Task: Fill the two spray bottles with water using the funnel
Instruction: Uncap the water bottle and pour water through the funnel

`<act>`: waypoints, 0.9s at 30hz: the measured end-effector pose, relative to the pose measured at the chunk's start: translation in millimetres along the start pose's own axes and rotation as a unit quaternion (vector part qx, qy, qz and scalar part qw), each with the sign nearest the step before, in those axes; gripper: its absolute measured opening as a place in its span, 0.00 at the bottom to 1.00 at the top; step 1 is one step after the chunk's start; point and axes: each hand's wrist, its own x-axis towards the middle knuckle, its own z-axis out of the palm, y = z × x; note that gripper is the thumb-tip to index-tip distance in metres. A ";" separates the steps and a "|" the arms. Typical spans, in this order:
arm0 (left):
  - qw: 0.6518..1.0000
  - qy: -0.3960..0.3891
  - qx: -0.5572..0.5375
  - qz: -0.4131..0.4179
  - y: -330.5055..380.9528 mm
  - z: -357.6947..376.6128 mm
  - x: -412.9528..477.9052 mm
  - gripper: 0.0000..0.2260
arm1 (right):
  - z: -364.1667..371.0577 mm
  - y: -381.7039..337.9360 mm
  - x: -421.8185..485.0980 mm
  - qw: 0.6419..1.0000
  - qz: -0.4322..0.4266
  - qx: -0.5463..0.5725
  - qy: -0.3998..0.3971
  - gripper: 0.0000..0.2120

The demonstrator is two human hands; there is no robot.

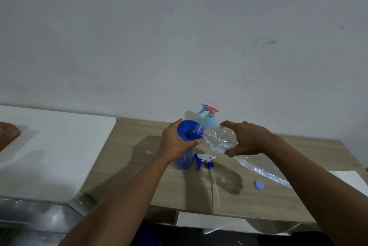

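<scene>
Funnel (186, 130) is sitting in the dark-blue spray bottle (183, 161)'s neck, the left hand (175, 142) curling its fingers round the rim. Right of that bottle, the right hand (249, 139) is clamping a tilted clear water bottle (219, 139), mouth over the funnel. Behind the dark-blue one, the pale-blue spray bottle (209, 119) is standing.

Two spray bottles (183, 163) (208, 123); one funnel (187, 129), water bottle (219, 140), cap (258, 184), sprayer (203, 160).

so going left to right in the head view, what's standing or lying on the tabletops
brown object → blue spray bottle → detached spray head → blue cap → white paper
</scene>
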 end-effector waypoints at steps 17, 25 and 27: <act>1.000 0.000 0.014 0.013 -4.6 3.5 1.1 0.31 | 43.8 27.6 -5.7 0.946 -0.018 0.275 0.173 0.39; 1.000 0.012 0.004 -0.004 -19.6 5.1 -0.1 0.43 | 83.1 41.9 -8.2 0.847 0.082 0.422 0.312 0.40; 1.000 0.014 0.009 -0.007 -18.4 17.4 1.5 0.44 | 93.6 54.0 -8.4 0.837 0.104 0.427 0.326 0.42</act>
